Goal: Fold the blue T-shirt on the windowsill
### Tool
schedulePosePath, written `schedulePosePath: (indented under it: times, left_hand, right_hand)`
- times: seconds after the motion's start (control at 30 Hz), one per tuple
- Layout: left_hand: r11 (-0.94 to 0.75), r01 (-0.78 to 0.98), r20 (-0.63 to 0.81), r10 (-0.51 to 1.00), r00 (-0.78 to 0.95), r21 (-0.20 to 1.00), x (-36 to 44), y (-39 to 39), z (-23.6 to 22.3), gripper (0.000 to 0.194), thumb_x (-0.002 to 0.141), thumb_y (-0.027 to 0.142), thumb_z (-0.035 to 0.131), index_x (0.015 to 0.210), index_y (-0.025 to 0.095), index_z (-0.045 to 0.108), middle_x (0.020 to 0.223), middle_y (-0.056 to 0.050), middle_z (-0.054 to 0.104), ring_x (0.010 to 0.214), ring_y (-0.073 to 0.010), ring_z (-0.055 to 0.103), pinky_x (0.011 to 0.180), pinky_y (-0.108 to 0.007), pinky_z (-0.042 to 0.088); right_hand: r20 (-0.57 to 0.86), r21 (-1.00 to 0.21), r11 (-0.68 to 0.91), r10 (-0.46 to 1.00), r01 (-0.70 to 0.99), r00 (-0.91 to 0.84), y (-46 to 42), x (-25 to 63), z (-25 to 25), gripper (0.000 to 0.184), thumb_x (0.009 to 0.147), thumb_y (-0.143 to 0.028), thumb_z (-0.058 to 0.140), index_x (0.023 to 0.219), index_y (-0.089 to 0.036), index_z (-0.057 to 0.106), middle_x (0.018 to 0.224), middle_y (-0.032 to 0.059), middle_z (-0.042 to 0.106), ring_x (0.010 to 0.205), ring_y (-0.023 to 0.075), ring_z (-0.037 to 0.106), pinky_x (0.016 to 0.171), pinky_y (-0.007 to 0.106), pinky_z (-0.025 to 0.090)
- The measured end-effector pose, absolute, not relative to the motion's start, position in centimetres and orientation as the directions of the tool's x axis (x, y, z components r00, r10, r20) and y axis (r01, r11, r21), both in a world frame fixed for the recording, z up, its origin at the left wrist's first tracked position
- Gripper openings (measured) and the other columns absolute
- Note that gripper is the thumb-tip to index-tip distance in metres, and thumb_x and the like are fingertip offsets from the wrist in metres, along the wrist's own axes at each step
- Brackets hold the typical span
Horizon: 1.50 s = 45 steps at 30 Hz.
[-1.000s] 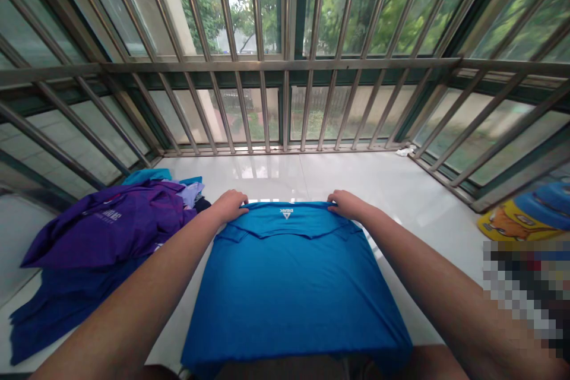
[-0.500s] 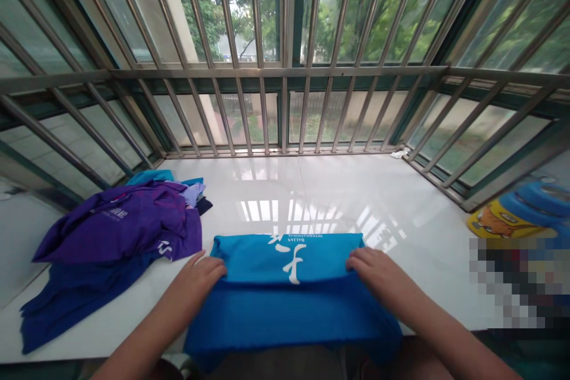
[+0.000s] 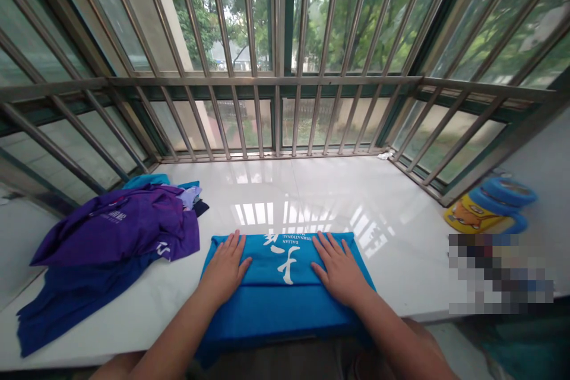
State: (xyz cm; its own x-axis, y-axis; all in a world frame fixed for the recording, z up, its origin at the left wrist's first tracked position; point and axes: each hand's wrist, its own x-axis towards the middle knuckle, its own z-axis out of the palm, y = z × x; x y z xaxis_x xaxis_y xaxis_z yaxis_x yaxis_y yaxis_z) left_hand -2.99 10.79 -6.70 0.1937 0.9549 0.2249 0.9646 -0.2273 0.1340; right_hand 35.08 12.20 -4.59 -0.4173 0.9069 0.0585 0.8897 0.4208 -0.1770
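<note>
1. Because the near part of the blue shirt [image 3: 280,312] hangs over the near edge of the white ledge [image 3: 414,261], its weight could perhaps pull the cloth down, if the pressing becomes too light.
2. The far part lies as a folded band with white lettering [image 3: 287,266]; if the two palms push unequally, this band could turn crooked, and a wrinkle could form under it.
3. The shirt lies directly under both hands and also between them, and its near part extends toward the person, below the wrists.
4. The left hand [image 3: 225,267] rests palm down on the left side of the band, its thumb apart from the fingers; the right hand [image 3: 338,270] rests likewise on the right side, fingers a little spread. Neither is seen to pinch anything, and the fingertips reach about the far edge of the shirt.
5. To the left, well apart from the shirt, lie a purple garment [image 3: 120,228] and a dark blue cloth [image 3: 84,294].
6. At the far right stands a yellow and blue container [image 3: 472,214].
</note>
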Motion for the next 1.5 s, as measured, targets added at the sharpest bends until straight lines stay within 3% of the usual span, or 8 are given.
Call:
schedulePosePath:
  times: [0.23,0.43,0.6,0.77,0.9,1.03,1.17,1.5]
  left_hand:
    - [-0.160,0.969,0.233,0.966,0.115,0.186,-2.3,11.6,-7.5,0.069,0.108,0.052,0.048,0.166,0.016,0.047,0.175,-0.017,0.040,0.161,-0.0379,0.040,0.131,-0.061,0.034]
    - [0.040,0.944,0.401,0.899,-0.177,0.327,-2.8,10.2,-6.1,0.050,0.110,0.040,0.040,0.141,0.013,0.067,0.147,-0.021,0.068,0.139,-0.0371,0.062,0.120,-0.055,0.046]
    - [0.233,0.845,0.302,0.861,-0.409,0.481,-4.1,10.3,-5.8,0.048,0.110,0.039,0.036,0.138,0.016,0.067,0.135,-0.018,0.075,0.126,-0.0359,0.069,0.112,-0.055,0.052]
    - [0.253,0.790,0.199,0.884,-0.424,0.558,-4.3,11.2,-5.9,0.051,0.109,0.039,0.037,0.150,0.018,0.059,0.156,-0.018,0.064,0.147,-0.0376,0.055,0.129,-0.071,0.027]
    - [0.256,0.748,0.191,0.870,-0.454,0.613,-4.7,11.3,-6.0,0.049,0.107,0.036,0.039,0.146,0.017,0.062,0.150,-0.016,0.069,0.143,-0.0361,0.059,0.131,-0.066,0.027]
    - [0.222,0.707,0.227,0.846,-0.482,0.672,-5.3,11.2,-6.2,0.039,0.101,0.030,0.043,0.129,0.018,0.068,0.132,-0.014,0.079,0.130,-0.0334,0.067,0.129,-0.058,0.034]
    - [0.203,0.691,0.249,0.832,-0.495,0.694,-5.5,11.2,-6.2,0.033,0.100,0.030,0.045,0.120,0.022,0.070,0.123,-0.012,0.081,0.123,-0.0325,0.071,0.127,-0.057,0.037]
    - [0.206,0.693,0.268,0.817,-0.510,0.691,-5.4,11.3,-5.8,0.040,0.099,0.022,0.042,0.121,0.019,0.075,0.129,-0.015,0.079,0.126,-0.0338,0.070,0.120,-0.056,0.047]
  right_hand:
    - [0.029,-0.236,0.450,0.889,0.861,-0.457,16.6,36.6,-4.6,0.071,0.111,-0.065,0.040,0.172,-0.029,0.036,0.178,0.0065,0.032,0.167,0.0335,0.026,0.135,0.067,0.018]
    - [0.192,-0.247,0.492,0.869,0.835,-0.456,17.0,37.2,-5.8,0.064,0.112,-0.059,0.043,0.168,-0.029,0.046,0.175,0.0087,0.042,0.163,0.0338,0.036,0.133,0.065,0.024]
    - [0.394,-0.263,0.377,0.882,0.888,-0.257,17.0,37.6,-6.8,0.057,0.111,-0.052,0.044,0.152,-0.015,0.060,0.158,0.0192,0.059,0.147,0.0347,0.054,0.126,0.056,0.040]
    - [0.433,-0.339,0.268,0.895,0.902,-0.103,17.5,37.7,-7.2,0.052,0.110,-0.050,0.041,0.141,-0.014,0.063,0.141,0.0207,0.068,0.136,0.0367,0.060,0.117,0.057,0.048]
    - [0.465,-0.484,0.236,0.885,0.843,0.019,18.2,38.1,-7.1,0.047,0.107,-0.043,0.038,0.136,-0.014,0.062,0.136,0.0214,0.067,0.132,0.0346,0.060,0.117,0.053,0.047]
    - [0.380,-0.672,0.012,0.864,0.741,0.330,18.8,39.1,-6.9,0.048,0.101,-0.033,0.036,0.135,-0.009,0.061,0.124,0.0238,0.070,0.120,0.0349,0.064,0.108,0.050,0.050]
    - [0.316,-0.702,-0.051,0.872,0.710,0.375,18.9,39.5,-6.7,0.049,0.097,-0.027,0.038,0.137,-0.011,0.061,0.105,0.0173,0.076,0.105,0.0343,0.068,0.097,0.047,0.053]
    - [0.277,-0.725,-0.021,0.906,0.688,0.320,18.9,39.3,-6.7,0.067,0.091,-0.025,0.041,0.155,-0.007,0.051,0.139,0.0191,0.073,0.135,0.0334,0.063,0.116,0.047,0.046]
